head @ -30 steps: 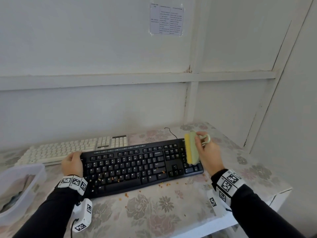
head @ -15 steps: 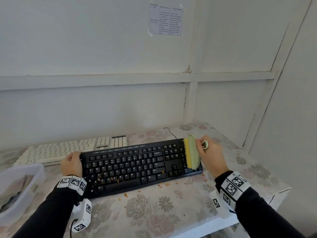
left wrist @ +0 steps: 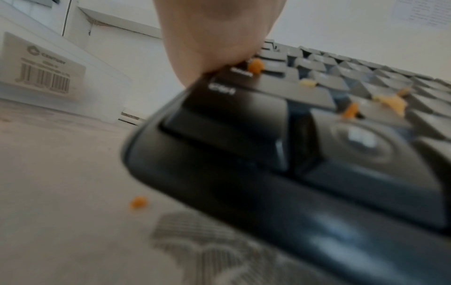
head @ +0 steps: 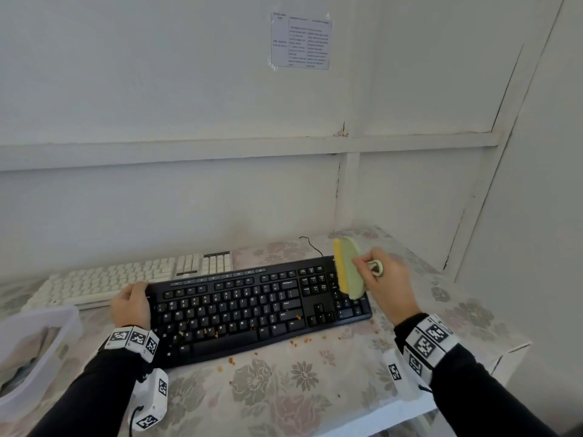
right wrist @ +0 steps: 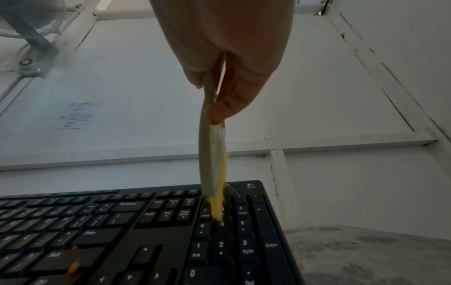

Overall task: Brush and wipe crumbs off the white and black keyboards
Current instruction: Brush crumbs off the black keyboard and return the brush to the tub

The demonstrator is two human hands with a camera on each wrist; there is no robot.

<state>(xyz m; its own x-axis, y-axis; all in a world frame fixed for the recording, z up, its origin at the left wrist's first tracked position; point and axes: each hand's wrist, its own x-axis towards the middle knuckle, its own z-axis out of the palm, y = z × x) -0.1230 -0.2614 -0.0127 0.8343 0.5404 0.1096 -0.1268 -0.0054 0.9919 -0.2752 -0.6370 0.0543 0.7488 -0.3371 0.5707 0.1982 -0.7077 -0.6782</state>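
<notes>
A black keyboard (head: 252,310) lies across the flowered table, with orange crumbs (head: 206,332) on its lower left keys. My left hand (head: 131,304) holds its left end (left wrist: 185,108), fingers curled over the edge. My right hand (head: 383,285) grips a pale green brush (head: 348,269) with yellow bristles (right wrist: 219,204), which touch the number pad at the right end. A white keyboard (head: 126,277) lies behind the black one, at the left.
Loose crumbs (head: 303,340) lie on the tablecloth in front of the black keyboard. A clear plastic bin (head: 34,348) stands at the left edge. The wall runs close behind, and the table's right corner (head: 517,345) is near my right wrist.
My right hand with the brush has moved back along the number pad toward the keyboard's far right corner. My left hand has stayed on the left end.
</notes>
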